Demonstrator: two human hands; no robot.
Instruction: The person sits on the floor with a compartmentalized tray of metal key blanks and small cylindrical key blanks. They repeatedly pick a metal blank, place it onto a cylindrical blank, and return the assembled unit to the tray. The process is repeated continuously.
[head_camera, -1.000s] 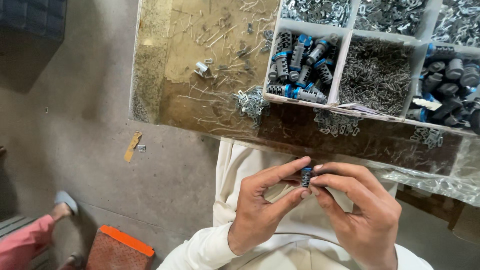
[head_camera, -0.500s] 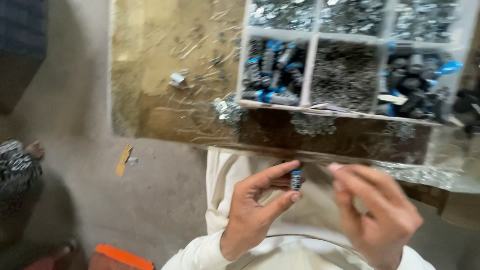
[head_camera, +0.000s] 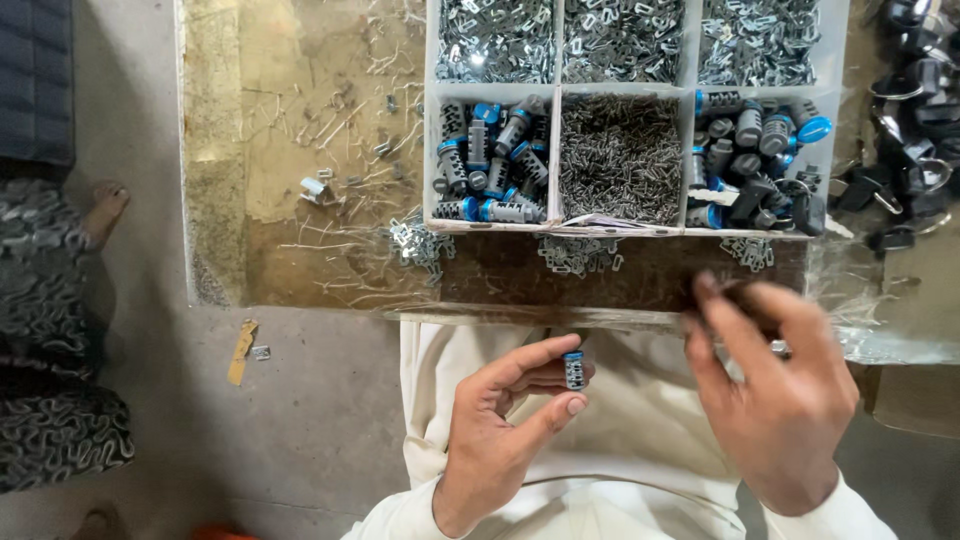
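Fingers of the right hand have left the cylinder.

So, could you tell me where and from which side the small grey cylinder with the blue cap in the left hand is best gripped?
Probably by its ribbed grey body, below the blue cap. The small cylinder stands roughly upright, pinched between the left hand thumb and fingers. Its right side faces open space, so the right hand could come in from there.

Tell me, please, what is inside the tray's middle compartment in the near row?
The tray compartment holds a heap of small thin metal pins. They cover its floor, so anything beneath is hidden.
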